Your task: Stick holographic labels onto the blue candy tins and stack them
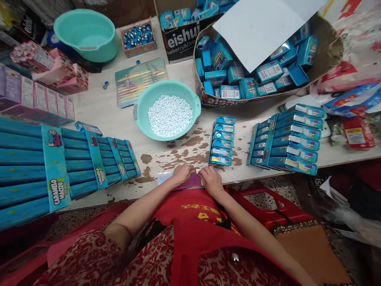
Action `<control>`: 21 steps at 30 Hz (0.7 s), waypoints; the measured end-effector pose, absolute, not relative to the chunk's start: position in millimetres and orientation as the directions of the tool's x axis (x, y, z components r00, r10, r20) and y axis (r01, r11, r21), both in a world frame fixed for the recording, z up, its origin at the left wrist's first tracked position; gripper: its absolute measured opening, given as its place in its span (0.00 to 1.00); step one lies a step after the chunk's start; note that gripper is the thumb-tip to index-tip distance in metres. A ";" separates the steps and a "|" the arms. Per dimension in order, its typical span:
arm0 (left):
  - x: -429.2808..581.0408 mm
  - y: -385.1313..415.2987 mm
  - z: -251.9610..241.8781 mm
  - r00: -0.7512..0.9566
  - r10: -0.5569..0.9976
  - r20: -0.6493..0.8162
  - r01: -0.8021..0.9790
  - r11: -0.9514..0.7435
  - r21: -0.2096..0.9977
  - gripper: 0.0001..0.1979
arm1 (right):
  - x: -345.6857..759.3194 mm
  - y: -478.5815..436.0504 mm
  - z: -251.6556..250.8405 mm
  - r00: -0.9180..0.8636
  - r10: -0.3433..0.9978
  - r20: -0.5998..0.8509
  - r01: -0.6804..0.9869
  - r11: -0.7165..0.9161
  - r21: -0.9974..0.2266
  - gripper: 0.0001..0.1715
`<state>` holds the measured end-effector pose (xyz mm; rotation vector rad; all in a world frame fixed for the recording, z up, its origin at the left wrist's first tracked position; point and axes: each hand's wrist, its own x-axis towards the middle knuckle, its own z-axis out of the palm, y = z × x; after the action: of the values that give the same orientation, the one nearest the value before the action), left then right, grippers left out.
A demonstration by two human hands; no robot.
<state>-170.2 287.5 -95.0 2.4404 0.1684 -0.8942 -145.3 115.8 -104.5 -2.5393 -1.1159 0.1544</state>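
Observation:
Both hands are at the near edge of the table, over a shiny purple-and-silver sheet (192,181). My left hand (183,174) is closed, its fingertips pinching at the sheet's upper edge. Beside it, my right hand (210,179) has its fingers curled at the sheet's right end. Anything small between the fingertips is hidden. Just beyond the right hand stands a short row of small blue tins (222,141), the nearest with a shiny strip on its top. A turquoise basin (139,126) of small white candies (171,115) sits farther back.
Long stacks of blue display boxes (55,167) fill the left. More blue tins (300,137) stand at right. A large carton (205,97) of loose tins sits behind, partly under white paper (262,31). Shiny sheets (141,79), a small box (139,49) and another basin (86,35) lie at the back.

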 end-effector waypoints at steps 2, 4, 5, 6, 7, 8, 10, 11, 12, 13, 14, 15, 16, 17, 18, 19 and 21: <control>-168.3 288.2 -95.2 0.776 -0.053 -0.629 0.278 -0.866 0.415 0.15 | -143.9 112.2 -100.0 0.684 0.729 0.039 0.686 -0.623 -0.375 0.09; -164.6 290.1 -93.0 0.758 -0.064 -0.650 0.266 -0.878 0.398 0.15 | -143.2 108.0 -95.0 0.713 0.701 0.025 0.642 -0.638 -0.425 0.09; -162.6 291.2 -91.7 0.748 -0.074 -0.660 0.261 -0.881 0.395 0.15 | -143.0 106.2 -92.3 0.732 0.681 0.013 0.607 -0.643 -0.467 0.09; -160.9 292.2 -90.6 0.739 -0.083 -0.668 0.258 -0.881 0.395 0.15 | -142.7 104.8 -89.4 0.753 0.658 -0.002 0.563 -0.645 -0.517 0.09; -159.8 293.0 -90.3 0.734 -0.090 -0.673 0.259 -0.879 0.400 0.15 | -142.4 103.7 -86.2 0.772 0.635 -0.018 0.513 -0.640 -0.571 0.10; -159.2 293.6 -90.7 0.732 -0.093 -0.675 0.264 -0.874 0.407 0.15 | -141.9 102.7 -82.7 0.791 0.611 -0.033 0.460 -0.630 -0.626 0.10; -160.0 294.1 -94.0 0.739 -0.078 -0.669 0.285 -0.863 0.416 0.15 | -140.2 100.7 -73.9 0.825 0.563 -0.054 0.363 -0.599 -0.714 0.12; -161.1 294.2 -96.3 0.743 -0.067 -0.666 0.297 -0.858 0.418 0.15 | -138.7 99.5 -68.6 0.838 0.543 -0.058 0.325 -0.582 -0.745 0.12; -162.5 294.3 -98.5 0.746 -0.057 -0.664 0.309 -0.853 0.420 0.15 | -136.8 98.0 -62.8 0.850 0.523 -0.060 0.293 -0.565 -0.771 0.12; -163.9 294.3 -99.9 0.751 -0.051 -0.659 0.319 -0.846 0.428 0.14 | -134.3 96.3 -56.6 0.864 0.499 -0.065 0.259 -0.551 -0.793 0.12; -164.9 294.2 -100.2 0.763 -0.045 -0.645 0.327 -0.834 0.445 0.14 | -131.3 94.4 -50.2 0.880 0.469 -0.075 0.217 -0.538 -0.814 0.12; -165.2 294.1 -99.0 0.786 -0.038 -0.617 0.334 -0.813 0.476 0.14 | -127.8 92.6 -44.0 0.895 0.435 -0.096 0.162 -0.519 -0.839 0.12; -164.7 293.8 -95.9 0.820 -0.025 -0.571 0.342 -0.780 0.524 0.14 | -124.0 90.9 -38.1 0.907 0.400 -0.128 0.095 -0.492 -0.865 0.12; -163.1 293.2 -90.9 0.859 -0.004 -0.512 0.347 -0.730 0.588 0.15 | -119.9 89.4 -32.6 0.915 0.366 -0.167 0.019 -0.455 -0.891 0.13; -160.4 292.0 -84.2 0.893 0.020 -0.449 0.349 -0.661 0.664 0.15 | -115.6 88.2 -27.6 0.918 0.338 -0.209 -0.057 -0.407 -0.912 0.14; -156.7 290.2 -76.2 0.918 0.046 -0.394 0.348 -0.572 0.743 0.16 | -111.4 87.4 -23.2 0.915 0.318 -0.249 -0.130 -0.352 -0.927 0.16; -146.8 284.9 -58.8 0.939 0.055 -0.339 0.336 -0.349 0.875 0.19 | -103.5 86.6 -15.9 0.901 0.298 -0.316 -0.249 -0.242 -0.938 0.18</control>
<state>-146.8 284.9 -58.8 1.9146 0.2839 -0.2974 -103.5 86.6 -15.9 -1.7421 -0.0377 0.5120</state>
